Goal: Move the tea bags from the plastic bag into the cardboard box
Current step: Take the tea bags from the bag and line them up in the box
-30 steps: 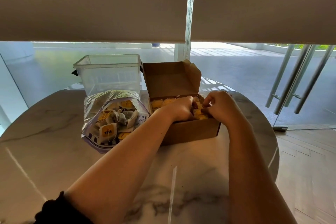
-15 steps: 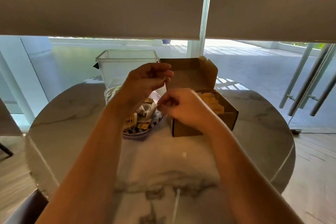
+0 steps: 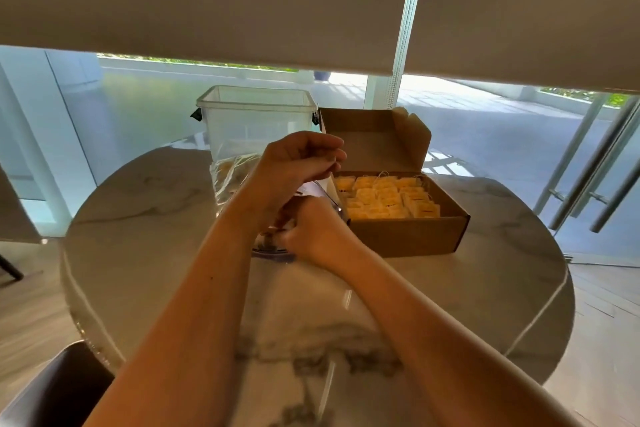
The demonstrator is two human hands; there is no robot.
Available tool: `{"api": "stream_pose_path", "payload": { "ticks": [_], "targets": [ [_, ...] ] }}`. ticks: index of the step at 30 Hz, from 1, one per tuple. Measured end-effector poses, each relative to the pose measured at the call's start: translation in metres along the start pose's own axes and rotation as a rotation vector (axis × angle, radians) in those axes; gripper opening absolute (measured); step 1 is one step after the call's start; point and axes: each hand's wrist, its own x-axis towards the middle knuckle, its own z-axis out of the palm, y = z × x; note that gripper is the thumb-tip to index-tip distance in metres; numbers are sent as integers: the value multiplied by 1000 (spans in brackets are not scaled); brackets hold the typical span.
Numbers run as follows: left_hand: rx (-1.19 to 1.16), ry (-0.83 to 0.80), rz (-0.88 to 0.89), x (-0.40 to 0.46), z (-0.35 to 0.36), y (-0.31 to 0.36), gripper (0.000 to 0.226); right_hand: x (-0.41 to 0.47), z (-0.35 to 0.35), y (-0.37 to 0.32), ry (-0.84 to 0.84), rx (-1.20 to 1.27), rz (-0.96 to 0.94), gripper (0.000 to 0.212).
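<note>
The brown cardboard box (image 3: pixel 408 239) stands open at centre right, its lid flap upright. Rows of yellow tea bags (image 3: pixel 388 198) fill it. To its left lies the clear plastic bag (image 3: pixel 232 177), holding more tea bags and largely hidden by my arms. My left hand (image 3: pixel 294 166) pinches the bag's upper edge and holds it raised. Lower down, my right hand (image 3: pixel 311 232) is in the bag's mouth, and its fingers curl round tea bags there.
A clear plastic tub (image 3: pixel 256 118) stands behind the bag at the far edge of the round marble table (image 3: pixel 485 305). A dark chair back (image 3: pixel 59 388) shows at the bottom left. Glass walls and metal door handles (image 3: pixel 588 177) lie beyond.
Both hands left the box and came over to the plastic bag. The left hand took the bag's edge and the right hand dropped into its mouth. The camera shifted, so the box now appears further right.
</note>
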Motion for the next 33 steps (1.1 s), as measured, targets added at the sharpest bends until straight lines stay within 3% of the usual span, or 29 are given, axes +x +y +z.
{"api": "stream_pose_path", "payload": {
  "ticks": [5, 8, 13, 16, 20, 25, 29, 33],
  "targets": [
    [-45, -29, -10, -1, 9, -3, 19, -40, -68, 6, 81, 312, 11, 10],
    [61, -113, -7, 1, 24, -8, 20, -54, -107, 31, 273, 436, 68, 12],
    [381, -380, 9, 22, 63, -12, 27, -55, -135, 89, 733, 170, 279, 20],
    [592, -510, 43, 42, 91, -15, 26, -52, -136, 108, 841, 68, 364, 23],
    [738, -567, 19, 65, 122, -31, 14, -53, -135, 124, 755, -102, 375, 12],
    [926, -688, -93, 77, 135, -42, 32, -54, -136, 125, 523, -217, 334, 11],
    [930, -666, -100, 78, 140, -47, 37, -56, -142, 116, 220, -250, 291, 14],
    [878, -648, -149, 80, 137, -52, 29, -49, -149, 110, 47, -318, 320, 12]
  ]
}}
